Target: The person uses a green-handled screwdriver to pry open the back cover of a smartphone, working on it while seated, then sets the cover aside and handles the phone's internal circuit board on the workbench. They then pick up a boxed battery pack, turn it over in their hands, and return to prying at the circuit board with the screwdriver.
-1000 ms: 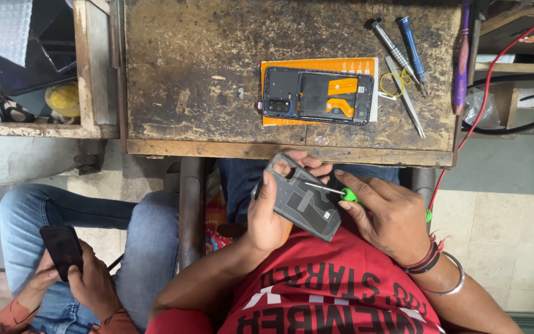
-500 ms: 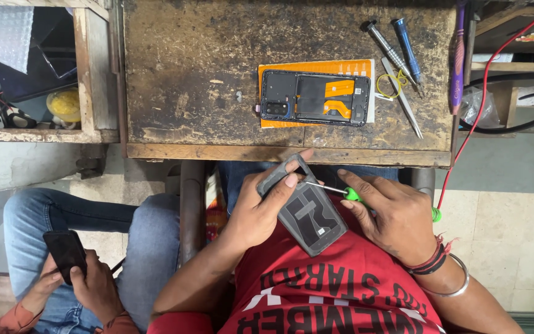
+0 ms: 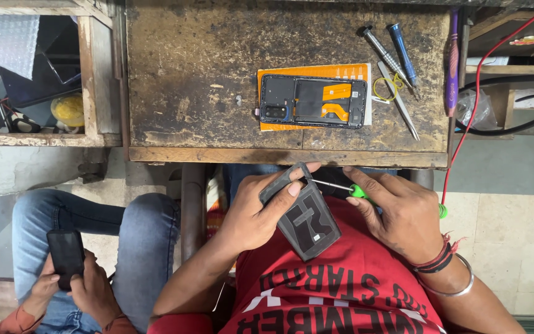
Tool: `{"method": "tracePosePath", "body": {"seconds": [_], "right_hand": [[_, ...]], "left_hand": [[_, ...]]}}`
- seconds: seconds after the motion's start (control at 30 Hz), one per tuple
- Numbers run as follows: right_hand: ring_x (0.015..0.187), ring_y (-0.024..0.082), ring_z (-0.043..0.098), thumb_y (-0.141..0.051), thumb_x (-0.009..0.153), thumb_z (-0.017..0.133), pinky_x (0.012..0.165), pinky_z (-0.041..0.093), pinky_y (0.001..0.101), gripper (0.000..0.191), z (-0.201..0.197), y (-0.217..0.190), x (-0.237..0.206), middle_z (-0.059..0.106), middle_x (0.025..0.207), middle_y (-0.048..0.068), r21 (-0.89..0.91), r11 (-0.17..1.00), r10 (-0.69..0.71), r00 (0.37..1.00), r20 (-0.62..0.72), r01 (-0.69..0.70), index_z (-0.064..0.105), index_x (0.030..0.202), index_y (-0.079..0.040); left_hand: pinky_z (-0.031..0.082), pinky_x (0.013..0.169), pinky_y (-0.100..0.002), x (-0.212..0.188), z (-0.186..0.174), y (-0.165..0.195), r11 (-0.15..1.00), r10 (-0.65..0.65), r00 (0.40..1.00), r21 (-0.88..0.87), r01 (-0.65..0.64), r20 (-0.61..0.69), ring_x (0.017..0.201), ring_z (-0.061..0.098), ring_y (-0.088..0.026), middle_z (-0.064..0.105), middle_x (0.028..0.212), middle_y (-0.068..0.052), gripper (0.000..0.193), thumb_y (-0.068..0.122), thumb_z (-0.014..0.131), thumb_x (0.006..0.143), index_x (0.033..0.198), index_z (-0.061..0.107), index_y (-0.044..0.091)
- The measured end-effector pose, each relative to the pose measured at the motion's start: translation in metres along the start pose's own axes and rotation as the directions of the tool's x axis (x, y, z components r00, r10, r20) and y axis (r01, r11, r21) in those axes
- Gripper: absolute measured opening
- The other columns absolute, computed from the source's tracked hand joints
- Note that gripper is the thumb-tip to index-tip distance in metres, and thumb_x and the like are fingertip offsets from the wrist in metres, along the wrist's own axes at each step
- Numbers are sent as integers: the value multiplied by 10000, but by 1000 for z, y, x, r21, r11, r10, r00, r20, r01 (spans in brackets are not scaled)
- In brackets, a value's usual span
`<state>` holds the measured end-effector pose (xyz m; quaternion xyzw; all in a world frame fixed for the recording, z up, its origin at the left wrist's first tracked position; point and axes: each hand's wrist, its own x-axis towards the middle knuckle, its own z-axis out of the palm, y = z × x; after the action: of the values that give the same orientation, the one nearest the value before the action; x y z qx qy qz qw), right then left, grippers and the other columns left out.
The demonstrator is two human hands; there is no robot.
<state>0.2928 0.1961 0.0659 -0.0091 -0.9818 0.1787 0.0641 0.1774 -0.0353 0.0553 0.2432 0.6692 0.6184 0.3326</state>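
Your left hand (image 3: 254, 216) grips the dark phone cover (image 3: 304, 216) against your chest, steadying it. Right hand (image 3: 403, 216) pinches the green screwdriver (image 3: 356, 192), tip at its top edge. Opened phone (image 3: 313, 101) lies near the worktop's (image 3: 186, 80) front edge, spare drivers (image 3: 390, 49) at the far right corner.

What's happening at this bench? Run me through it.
A person in a red shirt holds a dark grey phone back cover in the left hand below the bench edge. The right hand holds a green-handled screwdriver, tip at the cover. An opened phone with orange parts lies on the worn wooden bench. Another seated person holds a black phone.
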Motion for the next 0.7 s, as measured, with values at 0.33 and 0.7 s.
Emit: {"method": "tracePosePath", "body": {"seconds": [0.33, 0.7], "right_hand": [[660, 275, 657, -329, 852, 765, 606, 520, 397, 449, -5, 1, 0, 706, 843, 64, 27, 1000, -9, 999, -31, 10, 728, 1275, -182], [644, 270, 643, -343, 843, 757, 598, 511, 407, 461, -8, 1, 1, 693, 815, 65, 31, 999, -18, 1000, -22, 18, 728, 1275, -187]], "left_hand": [[449, 615, -310, 2, 0, 4, 993, 81, 997, 84, -82, 15, 601, 505, -118, 542, 675, -54, 376, 286, 517, 1100, 1418, 642, 130], [450, 635, -318, 1, 1, 7, 990, 117, 993, 75, -119, 32, 633, 501, -125, 543, 713, -67, 373, 260, 523, 1103, 1428, 634, 114]]}}
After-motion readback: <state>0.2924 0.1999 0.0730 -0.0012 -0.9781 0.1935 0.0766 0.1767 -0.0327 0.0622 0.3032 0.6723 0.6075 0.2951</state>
